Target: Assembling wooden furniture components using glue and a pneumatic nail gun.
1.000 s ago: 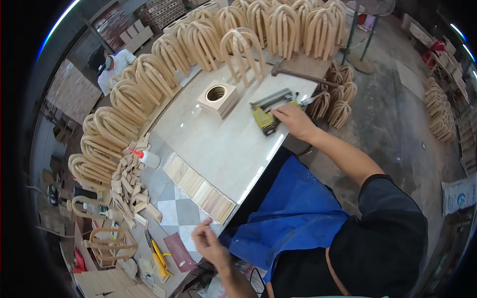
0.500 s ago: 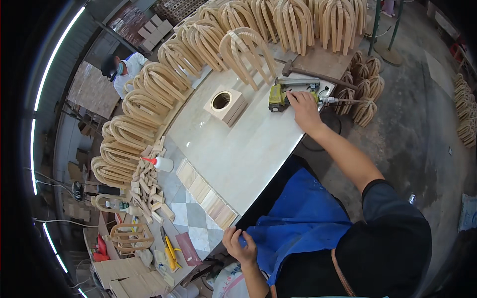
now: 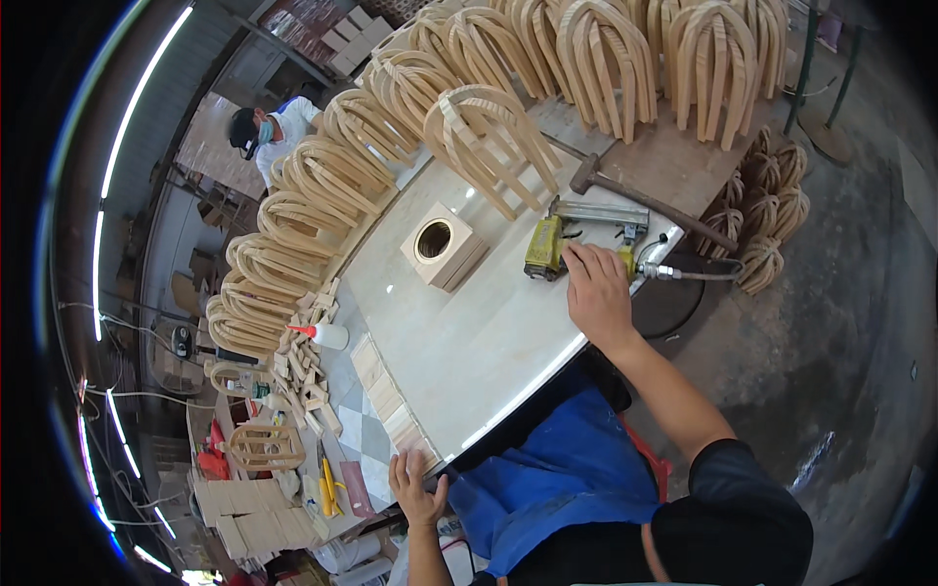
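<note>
My right hand (image 3: 598,298) lies over the handle of a yellow-green air nail gun (image 3: 543,246), its fingers curled on it. The nail gun rests on its side near the table's right edge, with a hose fitting at its rear. My left hand (image 3: 417,490) is at the near corner of the table, fingers apart and holding nothing. Its fingertips are by the end of a row of flat wood pieces (image 3: 383,383). Mid-table sits a square wooden block (image 3: 447,252) with a round hole. Behind it stands a frame of crossed wooden arches (image 3: 489,146).
A hammer (image 3: 653,200) lies beyond the nail gun. Stacked wooden arches (image 3: 327,176) line the far and left edges. At left are a red-tipped glue bottle (image 3: 327,336), small wood offcuts (image 3: 303,376) and yellow-handled pliers (image 3: 328,488). A masked person (image 3: 283,132) is in the background.
My left hand has moved up to the near end of the wood-piece row. My right hand stays on the nail gun. The whole view has shifted slightly.
</note>
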A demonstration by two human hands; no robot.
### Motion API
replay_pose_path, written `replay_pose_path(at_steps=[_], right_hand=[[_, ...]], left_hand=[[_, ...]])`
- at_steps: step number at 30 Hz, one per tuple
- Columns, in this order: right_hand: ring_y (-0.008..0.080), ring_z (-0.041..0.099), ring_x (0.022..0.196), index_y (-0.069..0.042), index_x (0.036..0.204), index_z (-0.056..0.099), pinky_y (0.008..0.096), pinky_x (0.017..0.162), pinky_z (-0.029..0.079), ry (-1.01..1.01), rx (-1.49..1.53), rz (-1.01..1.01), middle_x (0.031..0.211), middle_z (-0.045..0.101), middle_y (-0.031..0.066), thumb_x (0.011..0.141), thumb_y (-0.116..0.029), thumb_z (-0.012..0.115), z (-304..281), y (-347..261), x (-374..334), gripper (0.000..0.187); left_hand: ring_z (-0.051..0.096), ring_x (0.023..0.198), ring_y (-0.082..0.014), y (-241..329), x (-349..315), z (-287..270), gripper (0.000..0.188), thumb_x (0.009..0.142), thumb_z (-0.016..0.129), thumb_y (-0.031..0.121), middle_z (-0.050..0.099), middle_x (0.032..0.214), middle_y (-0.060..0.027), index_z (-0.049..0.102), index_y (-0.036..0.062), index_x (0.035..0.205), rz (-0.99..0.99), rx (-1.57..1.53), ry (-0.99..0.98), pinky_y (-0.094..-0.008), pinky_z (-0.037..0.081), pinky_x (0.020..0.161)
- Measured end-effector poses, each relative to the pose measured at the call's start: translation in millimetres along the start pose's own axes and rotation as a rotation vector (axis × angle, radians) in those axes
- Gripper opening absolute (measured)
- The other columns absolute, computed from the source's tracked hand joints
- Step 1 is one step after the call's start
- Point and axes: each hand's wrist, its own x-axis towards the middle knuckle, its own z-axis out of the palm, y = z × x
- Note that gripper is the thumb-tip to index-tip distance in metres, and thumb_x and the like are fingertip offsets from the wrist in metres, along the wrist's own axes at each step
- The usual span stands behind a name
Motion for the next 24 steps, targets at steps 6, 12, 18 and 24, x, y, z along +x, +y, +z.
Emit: replay_pose_path(at_steps=[6,12,18,24], right_hand=[[0.0331,0.063,0.117,-0.003,0.133,0.064,0.0435,0.103,0.05,0.025,0.433,-0.009,0.131,0.066,0.0138,0.09,-0.007,0.069,3,-20,56,0.043],[0.0321,0.071,0.095,-0.001,0.136,0.063,0.045,0.086,0.056,-0.173,0.23,0.233,0.122,0.072,0.0164,0.099,-0.024,0.068,37,-25,179,0.044],[0.0373,0.069,0.077,-0.002,0.104,0.071,0.0467,0.074,0.055,-0.238,0.132,0.156,0.086,0.075,0.0169,0.102,-0.029,0.067,61,-5,203,0.028],[0.0239,0.066,0.069,-0.003,0.106,0.073,0.038,0.068,0.053,-0.03,0.126,-0.044,0.084,0.075,0.01,0.105,-0.029,0.068,-30,-102,251,0.027]], left_hand=[[0.043,0.15,-0.0431,-24,-6,21,0.069,0.089,0.076,0.029,0.048,0.163,-0.0169,0.059,0.0143,0.154,-0.026,0.117,-0.042,-0.052,0.039,0.122],[0.046,0.148,-0.0409,-24,-22,24,0.063,0.089,0.081,0.03,0.052,0.16,-0.013,0.065,0.018,0.149,-0.052,0.109,0.026,-0.0497,0.041,0.12],[0.053,0.14,-0.0362,-17,-10,9,0.052,0.087,0.083,0.029,0.064,0.147,-0.0053,0.073,0.0197,0.138,-0.023,0.059,0.077,-0.0468,0.044,0.116],[0.058,0.131,-0.033,-13,10,-11,0.042,0.087,0.084,0.028,0.069,0.132,-0.0017,0.076,0.0187,0.128,-0.041,-0.044,0.086,-0.0457,0.046,0.112]])
